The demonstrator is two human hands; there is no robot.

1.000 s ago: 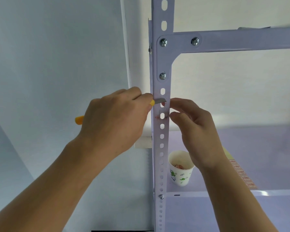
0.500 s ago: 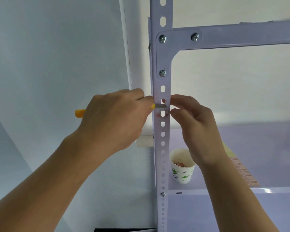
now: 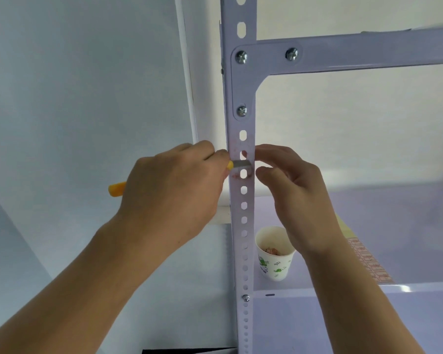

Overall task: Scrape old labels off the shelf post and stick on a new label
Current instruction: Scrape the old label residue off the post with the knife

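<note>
A white perforated shelf post runs up the middle of the view. Pinkish label remnants cling to it around the slots at hand height. My left hand grips a yellow-handled knife, and its metal blade lies flat across the post. My right hand is at the post's right edge, thumb and forefinger curled close together beside the blade tip; whether they pinch a scrap is unclear.
A paper cup with green print stands on the shelf board right of the post and holds peeled scraps. A sheet of red-printed labels lies behind my right forearm. A cross beam is bolted above.
The blade and both hands have crept slightly up the post, staying on the same label remnants. The view has tilted a little.
</note>
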